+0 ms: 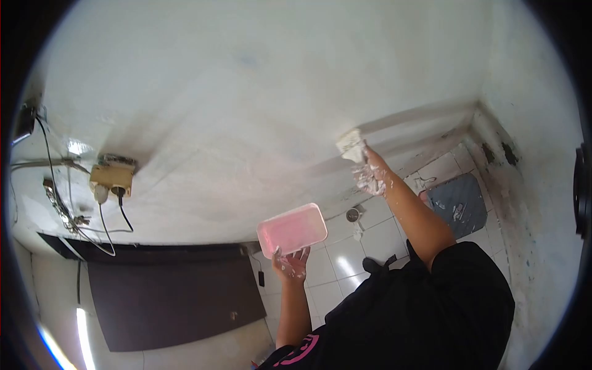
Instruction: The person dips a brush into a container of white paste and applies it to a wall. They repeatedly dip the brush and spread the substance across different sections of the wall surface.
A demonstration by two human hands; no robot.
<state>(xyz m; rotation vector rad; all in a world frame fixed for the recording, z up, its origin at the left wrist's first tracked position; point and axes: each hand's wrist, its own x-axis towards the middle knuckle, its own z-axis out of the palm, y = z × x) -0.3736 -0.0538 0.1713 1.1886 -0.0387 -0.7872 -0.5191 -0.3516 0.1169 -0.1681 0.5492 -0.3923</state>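
My left hand (pixel 291 266), smeared with white paint, supports a shallow pink plastic tray (pixel 296 229) from its near edge. The fingers are curled under and against the tray. Up against the pale wall (pixel 246 111), my right hand (pixel 371 174) grips a wide, whitish paintbrush (pixel 351 145). Thick white paint coats the fingers of that hand, and flecks of it run onto the forearm. The brush head overlaps the wall in this view, and its handle is mostly hidden in the hand.
At left, a power socket box (pixel 111 177) with plugs and loose cables is fixed to the wall. Below it is a dark brown panel (pixel 176 302). A metal cup (pixel 353 214) and a grey mat (pixel 457 206) lie on the tiled floor (pixel 377 242). Another wall meets this one at right.
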